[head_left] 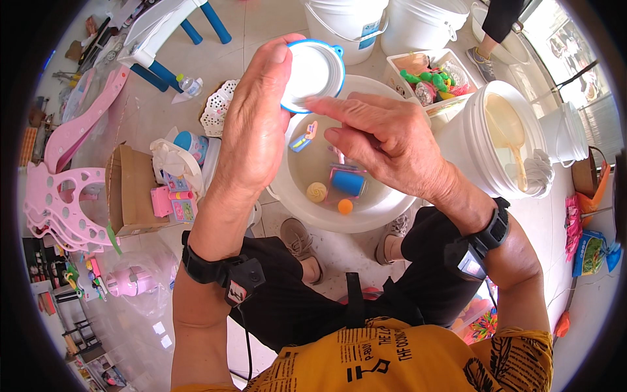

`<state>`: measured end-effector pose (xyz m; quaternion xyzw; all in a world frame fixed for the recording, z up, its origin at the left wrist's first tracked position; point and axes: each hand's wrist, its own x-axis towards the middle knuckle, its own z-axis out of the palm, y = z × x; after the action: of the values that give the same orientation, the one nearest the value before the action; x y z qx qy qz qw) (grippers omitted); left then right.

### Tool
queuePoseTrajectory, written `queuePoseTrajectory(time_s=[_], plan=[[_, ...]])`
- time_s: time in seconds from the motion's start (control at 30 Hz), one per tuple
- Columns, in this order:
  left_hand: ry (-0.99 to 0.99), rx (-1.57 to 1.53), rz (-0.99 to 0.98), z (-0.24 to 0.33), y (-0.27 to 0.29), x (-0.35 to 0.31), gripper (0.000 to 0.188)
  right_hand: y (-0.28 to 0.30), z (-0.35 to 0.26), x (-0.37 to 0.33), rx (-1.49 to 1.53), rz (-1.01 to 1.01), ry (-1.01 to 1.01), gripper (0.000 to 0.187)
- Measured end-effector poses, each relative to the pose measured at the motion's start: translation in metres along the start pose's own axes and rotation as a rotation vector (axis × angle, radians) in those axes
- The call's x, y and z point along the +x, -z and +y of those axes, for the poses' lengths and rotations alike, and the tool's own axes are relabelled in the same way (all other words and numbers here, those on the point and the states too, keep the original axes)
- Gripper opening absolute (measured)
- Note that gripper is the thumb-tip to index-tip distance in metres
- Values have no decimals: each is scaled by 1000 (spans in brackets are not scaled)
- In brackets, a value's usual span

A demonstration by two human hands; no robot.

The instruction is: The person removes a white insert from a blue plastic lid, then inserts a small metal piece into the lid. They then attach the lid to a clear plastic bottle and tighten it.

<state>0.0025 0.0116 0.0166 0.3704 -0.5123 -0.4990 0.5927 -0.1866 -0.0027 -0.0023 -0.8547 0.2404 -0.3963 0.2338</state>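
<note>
My left hand [258, 124] is wrapped around the side of a round white lid with a blue rim and a small blue tab [315, 68], tilted so its hollow inside faces up. My right hand [392, 140] reaches in from the right, its index finger stretched to the lid's lower inner edge, thumb apart, nothing gripped. Beneath both hands stands a wide white basin of water [287, 196]. In it are a blue cylinder [348, 183], an orange ball [345, 206], a cream ball [317, 192] and a small colourful toy piece [304, 137]. My right hand hides part of the basin.
Beyond the basin are white buckets [343, 29] and a tray of toys [431, 78]. A bucket of cloudy liquid [483, 140] stands right. At left are a cardboard box [134, 189], a white perforated basket [219, 108] and a pink plastic frame [62, 206]. Another person's foot [482, 64] shows far right.
</note>
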Motion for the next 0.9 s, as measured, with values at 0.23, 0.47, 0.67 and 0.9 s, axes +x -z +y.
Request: queuePoseTrajectory(time_s=[0.23, 0.47, 0.67, 0.9], plan=[[94, -40, -23, -1, 1, 1, 46, 0, -3, -4, -71, -53, -64, 38], [123, -115, -11, -2, -4, 1, 44, -3, -4, -4, 22, -9, 4, 46], [119, -109, 16, -1, -6, 0, 43, -7, -8, -6, 34, -54, -63, 56], [115, -84, -26, -1, -3, 0, 43, -7, -19, -6, 114, -179, -257, 61]])
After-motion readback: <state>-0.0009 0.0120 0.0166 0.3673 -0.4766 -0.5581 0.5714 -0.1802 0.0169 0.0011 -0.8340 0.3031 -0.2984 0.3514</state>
